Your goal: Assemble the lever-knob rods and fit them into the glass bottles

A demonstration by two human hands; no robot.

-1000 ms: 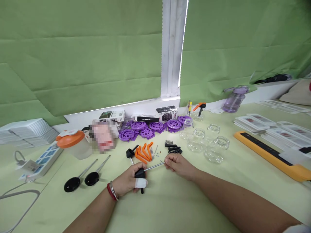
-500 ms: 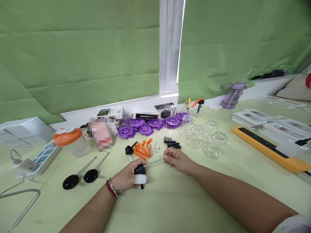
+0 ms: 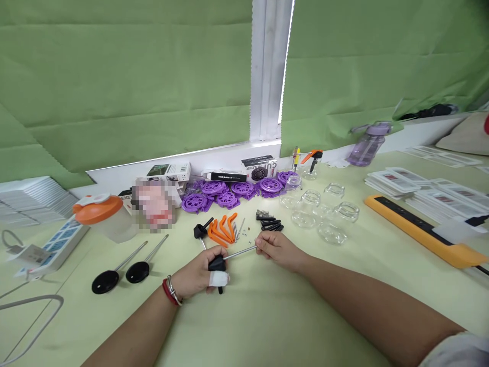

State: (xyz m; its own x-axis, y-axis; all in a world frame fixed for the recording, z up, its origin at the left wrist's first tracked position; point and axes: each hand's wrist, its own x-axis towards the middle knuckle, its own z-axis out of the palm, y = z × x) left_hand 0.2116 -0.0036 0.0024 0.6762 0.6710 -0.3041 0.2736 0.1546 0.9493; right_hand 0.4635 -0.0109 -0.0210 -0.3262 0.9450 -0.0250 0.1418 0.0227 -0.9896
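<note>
My left hand (image 3: 202, 272), with white tape round one finger, is closed round a black plastic piece (image 3: 217, 263). A thin metal rod (image 3: 239, 253) runs from that piece to my right hand (image 3: 275, 250), whose thumb and fingers pinch its far end; the very tip is hidden. A similar black piece with a rod (image 3: 200, 232) lies just beyond my left hand. Beside it are several curved orange plastic levers (image 3: 222, 230), thin metal pins (image 3: 236, 232) and tiny screws. Black tubes (image 3: 271, 224) and springs (image 3: 263, 213) lie beyond my right hand.
Purple plastic lids (image 3: 225, 193) line the back, near small boxes (image 3: 260, 168). Several clear glass jars (image 3: 303, 216) stand right of centre. Two black discs with rods (image 3: 106, 282), an orange-lidded cup (image 3: 114, 224) and a power strip (image 3: 57, 252) are left; an orange-black bar (image 3: 416, 232) is right.
The view has shifted slightly, so the table and its things sit a little higher and mostly further left. Both hands keep the same hold on the black piece and its rod.
</note>
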